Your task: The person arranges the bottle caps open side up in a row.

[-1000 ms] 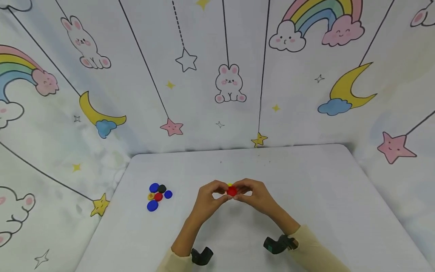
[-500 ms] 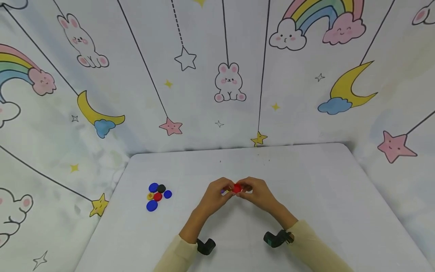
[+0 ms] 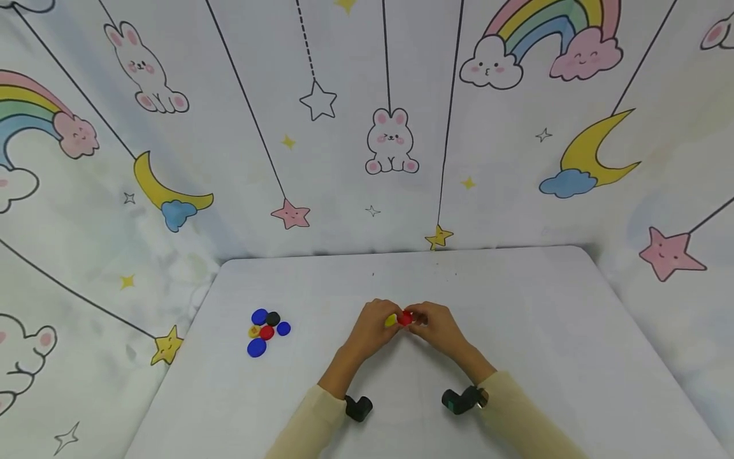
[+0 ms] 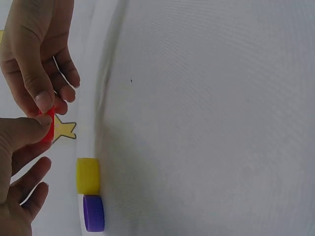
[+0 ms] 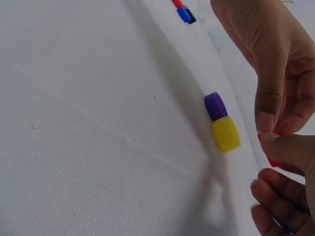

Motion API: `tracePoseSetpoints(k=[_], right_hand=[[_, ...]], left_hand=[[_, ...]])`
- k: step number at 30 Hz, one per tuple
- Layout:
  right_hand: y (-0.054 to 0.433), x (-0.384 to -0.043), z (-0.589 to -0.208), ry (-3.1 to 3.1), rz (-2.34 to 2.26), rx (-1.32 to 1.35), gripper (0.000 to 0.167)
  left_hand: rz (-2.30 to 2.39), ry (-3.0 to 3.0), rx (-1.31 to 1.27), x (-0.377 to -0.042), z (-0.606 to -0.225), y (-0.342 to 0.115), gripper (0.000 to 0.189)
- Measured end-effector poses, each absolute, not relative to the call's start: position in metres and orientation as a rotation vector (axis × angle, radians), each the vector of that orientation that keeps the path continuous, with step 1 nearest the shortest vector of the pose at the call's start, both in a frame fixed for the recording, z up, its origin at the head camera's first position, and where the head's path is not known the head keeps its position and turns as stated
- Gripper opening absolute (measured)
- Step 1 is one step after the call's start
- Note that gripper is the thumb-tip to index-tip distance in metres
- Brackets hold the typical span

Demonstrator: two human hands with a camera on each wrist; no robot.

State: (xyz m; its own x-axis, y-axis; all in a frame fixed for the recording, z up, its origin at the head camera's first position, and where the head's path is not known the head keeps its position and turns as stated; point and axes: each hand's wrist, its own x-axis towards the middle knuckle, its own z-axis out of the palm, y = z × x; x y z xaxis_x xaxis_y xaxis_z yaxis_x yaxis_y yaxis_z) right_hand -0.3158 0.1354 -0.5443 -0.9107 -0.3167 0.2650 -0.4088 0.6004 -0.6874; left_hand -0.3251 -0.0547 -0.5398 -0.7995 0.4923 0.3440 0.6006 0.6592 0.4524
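Observation:
A red bottle cap (image 3: pixel 404 318) is pinched between the fingertips of my left hand (image 3: pixel 375 328) and my right hand (image 3: pixel 438 328). In the left wrist view the left thumb lies over the red cap (image 4: pixel 48 133), and the right thumb tip meets its upper end. Both hands cover much of it in the right wrist view, leaving a red edge (image 5: pixel 271 160) showing. Under the hands on the table, a yellow cap (image 5: pixel 226 134) touches a ribbed purple cap (image 5: pixel 215 106). From the head camera the yellow cap (image 3: pixel 391 320) shows partly, while the left hand hides the purple one.
A cluster of several caps lies left on the white table (image 3: pixel 516 299), among them a blue cap (image 3: pixel 257 347), a black cap (image 3: pixel 273 318), a red cap (image 3: pixel 266 333) and a yellow cap (image 3: pixel 254 331). A printed cloth (image 3: pixel 344 191) stands behind the table.
Both hands have shifted slightly right with the red cap between them. The left hand moved furthest and now covers the spot where purple showed earlier. The cap cluster stayed put.

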Motion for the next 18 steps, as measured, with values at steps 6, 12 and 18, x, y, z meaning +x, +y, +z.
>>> tracePoseSetpoints(k=[6,12,18], right_hand=[[0.134,-0.322,-0.554,-2.764,1.172,0.547,0.031],[0.133,-0.327,-0.563,-2.822,1.06,0.513,0.027],[0.132,-0.327,-0.563,-2.835,1.029,0.499,0.026]], left_hand=[[-0.77,-2.7,-0.88,-0.33,-0.548,-0.051,0.014],[-0.734,-2.701,-0.878,-0.331,-0.556,-0.049,0.013],[-0.694,-2.728,-0.859,-0.331,-0.557,-0.049,0.013]])
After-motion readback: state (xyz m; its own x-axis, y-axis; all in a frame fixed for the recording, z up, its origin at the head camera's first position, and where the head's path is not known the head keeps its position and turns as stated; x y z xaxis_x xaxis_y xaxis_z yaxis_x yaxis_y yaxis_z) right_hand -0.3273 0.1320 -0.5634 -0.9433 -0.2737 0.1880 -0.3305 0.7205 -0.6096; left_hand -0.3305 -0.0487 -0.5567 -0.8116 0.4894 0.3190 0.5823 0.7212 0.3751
